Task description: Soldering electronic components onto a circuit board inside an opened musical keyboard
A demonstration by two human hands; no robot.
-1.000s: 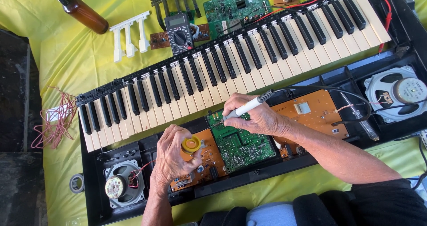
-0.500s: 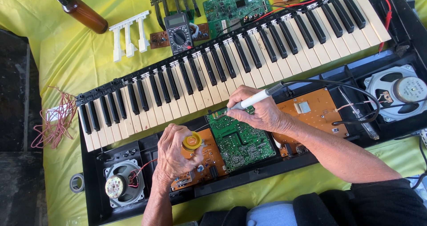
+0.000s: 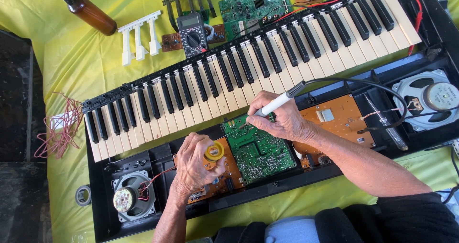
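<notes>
A: On the yellow cloth [image 3: 71, 56], biggest item first?

B: Opened electronic keyboard [image 3: 248, 75], key bed running from 8 o'clock up to 2 o'clock. Black case tray [image 3: 158, 157] below it, a speaker [image 3: 128, 199] at 7 o'clock, another speaker [image 3: 425, 99] at 3 o'clock.

A: Boards?

B: Green circuit board [image 3: 260, 149] dead centre in the tray, orange-brown board [image 3: 342, 121] just beside it toward 3 o'clock.

A: Hands?

B: Right hand [image 3: 282, 121] over the green board, fingers pinched together round a white soldering iron [image 3: 275, 105]; tip touches the board's upper left edge. Left hand [image 3: 196, 169] at 7 o'clock from centre, fingers curled, thumb and forefinger gripping a yellow solder spool [image 3: 214, 152], which lies just left of the green board.

A: Small stuff?

B: Multimeter [image 3: 192, 35] at 11 o'clock, loose white keys [image 3: 139, 37] beside it, brown bottle [image 3: 93, 14] farther toward 10. Tape roll [image 3: 83, 195] at 8 o'clock.
</notes>
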